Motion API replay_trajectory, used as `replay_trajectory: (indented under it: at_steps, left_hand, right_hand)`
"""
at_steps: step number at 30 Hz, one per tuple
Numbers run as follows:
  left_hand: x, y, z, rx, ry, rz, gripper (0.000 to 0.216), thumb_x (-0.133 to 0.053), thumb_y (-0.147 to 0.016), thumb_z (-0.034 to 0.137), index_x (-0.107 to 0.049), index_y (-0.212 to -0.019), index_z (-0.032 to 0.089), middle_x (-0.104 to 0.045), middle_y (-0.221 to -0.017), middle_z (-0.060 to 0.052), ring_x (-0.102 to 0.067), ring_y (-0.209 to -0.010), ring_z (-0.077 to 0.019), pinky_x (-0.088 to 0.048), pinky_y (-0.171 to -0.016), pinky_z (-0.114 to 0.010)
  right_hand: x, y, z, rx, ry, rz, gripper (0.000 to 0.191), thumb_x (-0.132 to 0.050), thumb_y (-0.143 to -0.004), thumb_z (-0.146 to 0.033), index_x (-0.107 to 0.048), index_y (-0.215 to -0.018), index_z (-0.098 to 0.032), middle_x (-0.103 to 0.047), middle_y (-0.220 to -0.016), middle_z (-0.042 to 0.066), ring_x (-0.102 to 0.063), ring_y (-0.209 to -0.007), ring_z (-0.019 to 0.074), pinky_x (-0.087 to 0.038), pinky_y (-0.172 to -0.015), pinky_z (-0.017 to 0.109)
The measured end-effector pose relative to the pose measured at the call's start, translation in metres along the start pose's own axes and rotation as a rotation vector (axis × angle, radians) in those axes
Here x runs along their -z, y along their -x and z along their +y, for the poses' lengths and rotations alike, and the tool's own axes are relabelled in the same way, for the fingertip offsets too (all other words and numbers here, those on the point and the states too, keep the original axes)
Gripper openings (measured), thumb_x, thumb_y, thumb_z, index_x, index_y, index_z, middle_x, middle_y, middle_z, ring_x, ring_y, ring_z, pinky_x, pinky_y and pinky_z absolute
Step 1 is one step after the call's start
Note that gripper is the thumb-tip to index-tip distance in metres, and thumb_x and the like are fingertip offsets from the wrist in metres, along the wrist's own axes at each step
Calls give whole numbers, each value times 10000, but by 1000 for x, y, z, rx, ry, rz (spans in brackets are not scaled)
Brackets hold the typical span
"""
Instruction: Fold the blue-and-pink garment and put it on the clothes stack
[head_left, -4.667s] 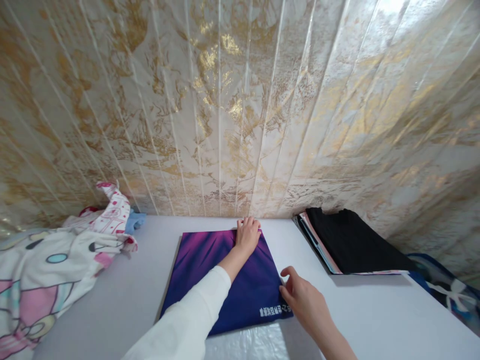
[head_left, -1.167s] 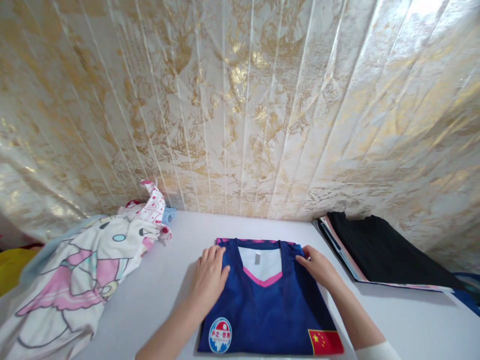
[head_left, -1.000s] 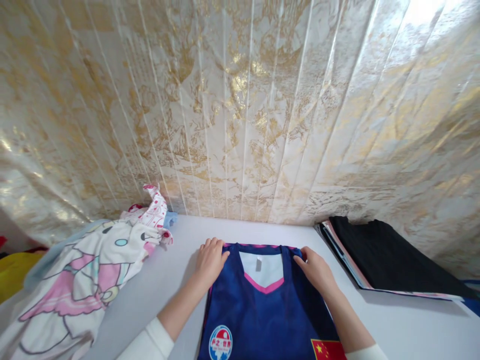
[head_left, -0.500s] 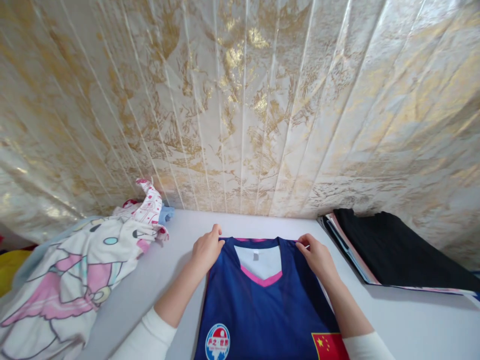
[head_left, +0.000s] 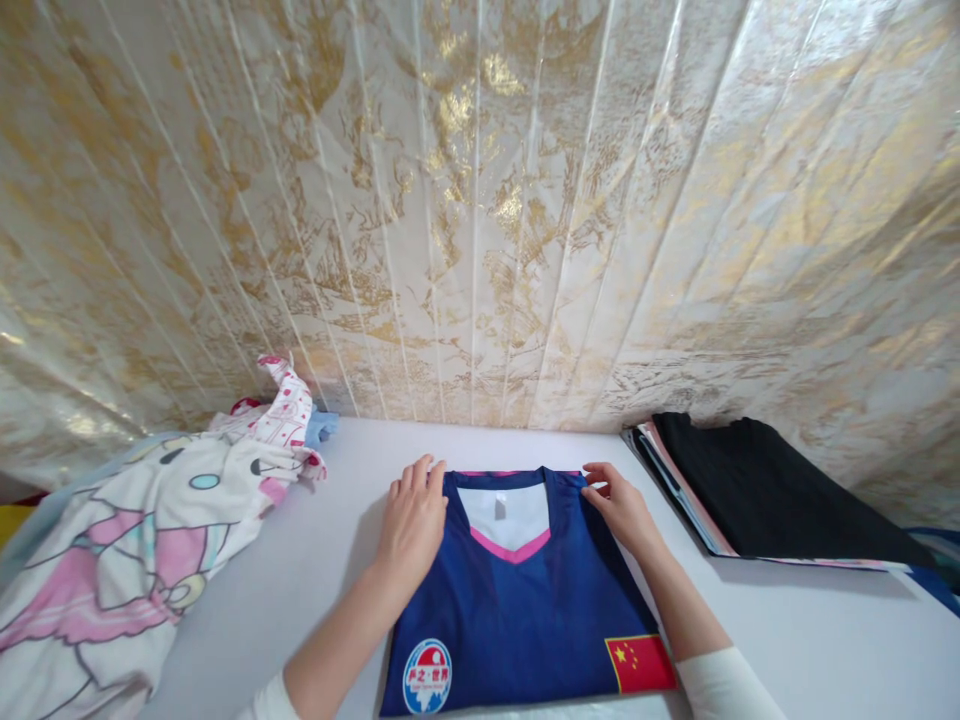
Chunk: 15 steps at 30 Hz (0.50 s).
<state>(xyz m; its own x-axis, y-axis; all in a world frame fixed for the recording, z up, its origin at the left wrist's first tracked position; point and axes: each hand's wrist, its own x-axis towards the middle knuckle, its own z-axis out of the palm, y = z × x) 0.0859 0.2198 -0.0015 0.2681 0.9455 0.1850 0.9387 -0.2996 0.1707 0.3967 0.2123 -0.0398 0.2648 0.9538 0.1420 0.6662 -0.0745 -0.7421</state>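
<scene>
A navy blue jersey with a pink-trimmed V-neck lies folded, front side up, on the white table. A round badge is on its lower left and a red flag patch on its lower right. Over the left shoulder edge rests my left hand, fingers stretched out and slightly apart. At the right shoulder corner, my right hand has its thumb on the cloth and its fingers at the far edge, lightly holding it. The white inside of the collar shows a small label.
Crumpled clothes lie at the left, topped by a white garment with a pink cartoon print. A stack of folded clothes with a black garment on top lies at the right. Behind the table hangs a gold-patterned curtain.
The jersey's lower edge now shows, with its lower part folded out of sight. My left hand has gone from a pinch to lying flat. The view has shifted slightly right.
</scene>
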Motion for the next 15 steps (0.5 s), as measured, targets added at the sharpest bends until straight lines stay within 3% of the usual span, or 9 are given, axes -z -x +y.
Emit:
replay_trajectory:
  at_steps: [4,7,11,15]
  left_hand:
    - [-16,47,15,-306,43,-63,469,-495,-929,263,-423,-1389,207,-329,-1514,-107,-313,-1380,-270,-344,-1066,-453]
    - [-32,65,10,-334,37,-95,520,-442,-958,381,-375,-1432,178,-289,-1522,-120,-282,-1395,-274,-345,-1070,-468]
    - [-33,63,10,-328,26,-36,553,-451,-954,400,-358,-1438,149,-286,-1516,-128,-278,-1395,-275,-350,-1070,-473]
    - [-16,54,36,-405,73,-68,548,-531,-895,248,-383,-1415,157,-302,-1518,-119,-253,-1405,-271,-336,-1080,-480]
  right_hand:
    - [13,15,0,-20,-39,-60,327,-505,-722,-353,-545,-1015,-213,-664,-821,30,-633,-645,178,-485,-591,293]
    - [28,41,0,-80,-69,-179,310,-506,-735,-388,-555,-984,-211,-626,-642,-14,-610,-551,174,-457,-484,269]
    - [46,80,0,-173,-55,-293,303,-486,-765,-431,-558,-966,-217,-618,-595,-22,-612,-540,179,-415,-421,245]
    - [57,107,-2,-198,129,-275,251,-443,-804,-438,-575,-778,-226,-662,-661,14,-615,-577,169,-416,-485,251]
